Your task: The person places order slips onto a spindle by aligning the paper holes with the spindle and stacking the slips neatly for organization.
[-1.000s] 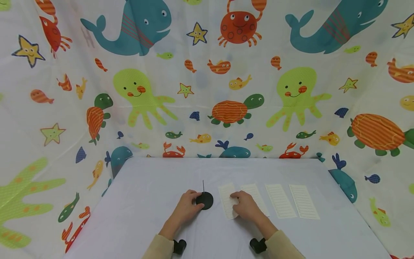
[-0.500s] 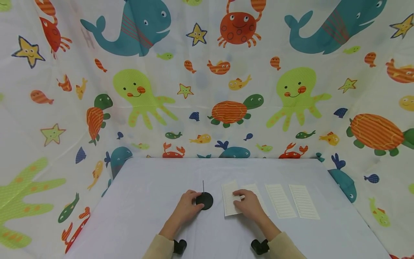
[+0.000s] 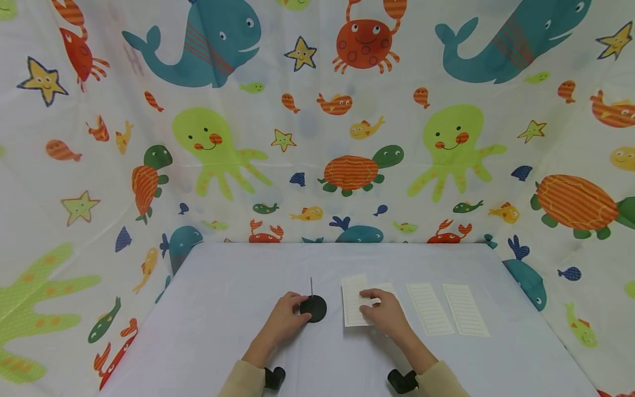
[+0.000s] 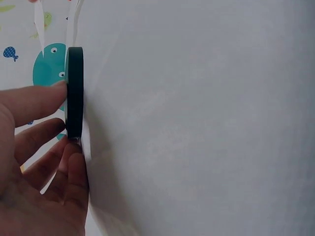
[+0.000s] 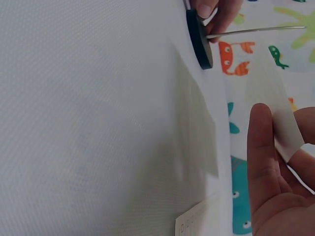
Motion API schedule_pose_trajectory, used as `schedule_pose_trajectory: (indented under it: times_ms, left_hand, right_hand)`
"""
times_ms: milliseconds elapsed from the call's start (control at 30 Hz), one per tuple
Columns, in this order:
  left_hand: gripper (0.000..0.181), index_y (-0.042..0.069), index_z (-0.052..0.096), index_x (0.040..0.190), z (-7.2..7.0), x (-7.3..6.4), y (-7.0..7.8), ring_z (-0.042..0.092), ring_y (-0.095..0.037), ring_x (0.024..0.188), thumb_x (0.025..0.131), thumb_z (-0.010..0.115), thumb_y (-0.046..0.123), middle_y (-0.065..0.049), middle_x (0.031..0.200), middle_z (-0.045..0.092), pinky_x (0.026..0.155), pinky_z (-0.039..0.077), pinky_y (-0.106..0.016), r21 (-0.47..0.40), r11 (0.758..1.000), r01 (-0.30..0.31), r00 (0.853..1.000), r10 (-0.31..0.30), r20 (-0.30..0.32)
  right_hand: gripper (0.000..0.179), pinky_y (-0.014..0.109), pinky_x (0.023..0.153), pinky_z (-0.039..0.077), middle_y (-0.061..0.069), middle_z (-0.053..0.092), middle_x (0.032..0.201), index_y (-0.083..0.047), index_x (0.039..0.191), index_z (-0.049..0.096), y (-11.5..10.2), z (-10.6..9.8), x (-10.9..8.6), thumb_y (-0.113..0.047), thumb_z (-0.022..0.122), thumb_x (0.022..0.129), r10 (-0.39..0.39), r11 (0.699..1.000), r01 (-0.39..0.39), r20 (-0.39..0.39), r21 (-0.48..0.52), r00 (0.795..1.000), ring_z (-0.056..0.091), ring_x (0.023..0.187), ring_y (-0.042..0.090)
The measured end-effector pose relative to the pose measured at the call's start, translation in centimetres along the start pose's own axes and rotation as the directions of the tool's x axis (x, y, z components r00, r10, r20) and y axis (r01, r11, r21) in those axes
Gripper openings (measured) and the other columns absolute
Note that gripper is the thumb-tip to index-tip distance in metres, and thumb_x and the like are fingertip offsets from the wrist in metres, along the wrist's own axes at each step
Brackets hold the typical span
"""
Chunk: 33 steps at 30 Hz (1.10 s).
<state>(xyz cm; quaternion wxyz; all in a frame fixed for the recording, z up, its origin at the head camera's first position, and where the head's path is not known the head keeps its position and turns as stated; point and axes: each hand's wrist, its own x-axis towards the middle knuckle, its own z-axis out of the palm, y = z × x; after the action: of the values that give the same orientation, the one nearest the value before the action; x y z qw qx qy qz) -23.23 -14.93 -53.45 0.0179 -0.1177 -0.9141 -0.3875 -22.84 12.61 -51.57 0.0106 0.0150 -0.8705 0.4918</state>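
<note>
My left hand [image 3: 286, 317] holds the edge of the round black base of a bill spike [image 3: 317, 311] on the white table. Its thin metal spike [image 5: 261, 30] stands upright from the base. To its right, my right hand [image 3: 387, 314] pinches a lined paper slip [image 3: 353, 309] between thumb and fingers. In the right wrist view this slip [image 5: 269, 88] is raised off the table, with a shadow below it. A second slip [image 3: 386, 286] lies partly hidden behind the right hand and the held slip.
Two more lined slips [image 3: 430, 309] lie side by side on the white-covered table [image 3: 238, 275] at the right. A curtain [image 3: 307, 187] printed with sea animals hangs behind and along both sides of the table.
The right hand has lifted the leftmost slip off the table and shifted it slightly right and up in the head view. The left hand and the bill spike have stayed in place.
</note>
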Motion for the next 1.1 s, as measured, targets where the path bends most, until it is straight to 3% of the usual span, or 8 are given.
schedule_pose_trajectory:
  times_ms: [400, 567, 867, 1100]
  left_hand:
    - [0.035, 0.001, 0.07, 0.119, -0.1, -0.1, -0.8, 0.061, -0.025, 0.101, 0.086, 0.077, 0.013, -0.008, 0.114, 0.065, 0.091, 0.05, -0.046, -0.029, 0.999, -0.021, 1.0, 0.021, -0.005]
    - [0.033, 0.001, 0.071, 0.116, -0.3, -0.1, -0.9, 0.06, -0.025, 0.096, 0.085, 0.078, 0.01, -0.009, 0.111, 0.065, 0.085, 0.05, -0.042, -0.04, 0.999, -0.029, 0.999, 0.029, -0.013]
    - [0.031, 0.0, 0.071, 0.114, -0.5, -0.1, -0.8, 0.058, -0.021, 0.092, 0.085, 0.077, 0.008, -0.008, 0.105, 0.064, 0.082, 0.049, -0.038, -0.025, 1.0, -0.012, 1.0, 0.011, -0.012]
    - [0.029, 0.0, 0.071, 0.113, -0.5, -0.2, -0.4, 0.059, -0.022, 0.093, 0.086, 0.077, 0.009, -0.008, 0.103, 0.063, 0.083, 0.051, -0.041, -0.023, 1.0, 0.015, 1.0, -0.015, -0.003]
  right_hand:
    - [0.033, 0.029, 0.073, 0.051, 0.013, 0.062, 0.129, -0.008, 0.12, 0.072, -1.2, -0.4, -0.5, -0.007, 0.075, 0.087, 0.039, 0.994, -0.04, 0.009, 0.105, 0.999, 0.059, 0.086, 0.02]
    - [0.034, 0.027, 0.07, 0.052, 0.012, 0.061, 0.129, -0.009, 0.121, 0.072, -1.6, -0.5, -0.7, -0.007, 0.075, 0.087, 0.046, 0.987, -0.047, 0.01, 0.154, 0.999, 0.06, 0.08, 0.018]
    - [0.035, 0.023, 0.058, 0.046, 0.014, 0.06, 0.132, -0.008, 0.121, 0.072, -2.2, -0.7, -1.1, -0.005, 0.077, 0.086, 0.007, 0.974, -0.01, 0.013, 0.226, 1.0, 0.055, 0.066, 0.016]
    - [0.034, 0.023, 0.057, 0.047, 0.012, 0.059, 0.134, -0.01, 0.121, 0.072, -2.8, -1.1, -1.6, -0.007, 0.077, 0.087, -0.019, 0.964, 0.018, 0.004, 0.266, 1.0, 0.055, 0.063, 0.016]
